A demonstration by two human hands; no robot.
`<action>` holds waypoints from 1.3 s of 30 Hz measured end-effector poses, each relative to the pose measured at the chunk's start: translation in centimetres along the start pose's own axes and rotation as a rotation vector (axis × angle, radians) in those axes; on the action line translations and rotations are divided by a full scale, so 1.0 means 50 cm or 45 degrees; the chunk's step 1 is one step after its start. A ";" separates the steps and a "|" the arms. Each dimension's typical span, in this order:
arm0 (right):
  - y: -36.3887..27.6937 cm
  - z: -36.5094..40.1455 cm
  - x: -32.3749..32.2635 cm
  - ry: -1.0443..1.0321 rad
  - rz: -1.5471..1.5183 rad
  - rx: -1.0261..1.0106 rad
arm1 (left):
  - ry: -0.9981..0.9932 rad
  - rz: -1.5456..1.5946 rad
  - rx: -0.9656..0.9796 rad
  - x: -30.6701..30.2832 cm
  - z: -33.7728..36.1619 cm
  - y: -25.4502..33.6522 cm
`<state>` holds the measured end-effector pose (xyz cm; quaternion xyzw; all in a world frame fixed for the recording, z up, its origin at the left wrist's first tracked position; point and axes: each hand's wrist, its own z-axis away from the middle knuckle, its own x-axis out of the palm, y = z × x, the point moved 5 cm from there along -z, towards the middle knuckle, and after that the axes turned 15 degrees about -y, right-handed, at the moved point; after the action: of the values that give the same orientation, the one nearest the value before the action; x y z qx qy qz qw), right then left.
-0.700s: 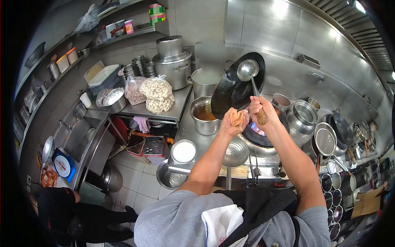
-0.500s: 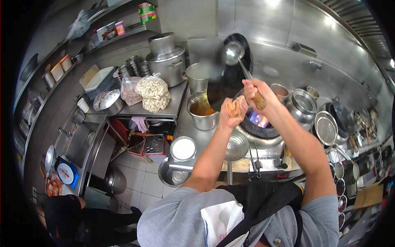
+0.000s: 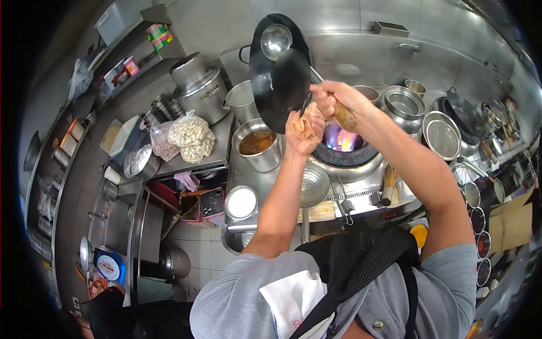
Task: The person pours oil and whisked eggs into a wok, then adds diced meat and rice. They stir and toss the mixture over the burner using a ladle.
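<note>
My left hand (image 3: 305, 131) is closed, with a tan cloth (image 3: 304, 125) in its grip, around the handle side of a black wok (image 3: 262, 90). The wok is tipped steeply, its dark inside facing me. In my right hand (image 3: 344, 101) is a ladle (image 3: 276, 42), gripped by its wooden handle; its round metal bowl is up against the wok's upper part. Below the wok's lower edge stands a steel pot (image 3: 265, 163) with brown liquid in it. A burner (image 3: 345, 153) with blue and orange flames is just right of my hands.
A perforated skimmer (image 3: 312, 185) lies in front of the burner, near a bamboo brush (image 3: 389, 183). A container of white contents (image 3: 241, 202) stands left. Bagged food (image 3: 192, 135) sits farther back. Pots and a strainer (image 3: 441, 135) are at right. Part of another person (image 3: 107, 305) shows lower left.
Liquid ran from the wok's edge into the pot earlier; no stream shows now. The wok and ladle appear farther left and higher, and the whole view has shifted.
</note>
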<state>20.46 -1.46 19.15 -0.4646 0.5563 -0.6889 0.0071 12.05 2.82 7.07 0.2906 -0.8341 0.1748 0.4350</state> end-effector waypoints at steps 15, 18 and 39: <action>0.258 0.451 -0.556 0.246 -0.178 0.139 | 1.123 -0.952 0.047 -0.428 0.187 -0.120; 0.350 0.508 -0.613 0.235 0.032 0.230 | 1.176 -0.941 0.035 -0.466 0.189 -0.161; 0.897 0.963 -1.255 1.081 1.467 1.045 | 1.291 -0.651 -0.203 -0.579 0.096 -0.172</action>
<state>64.57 -22.09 -57.61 0.2330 0.3669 -0.8426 0.3179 27.65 3.22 -19.22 0.3292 -0.4351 0.1182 0.8297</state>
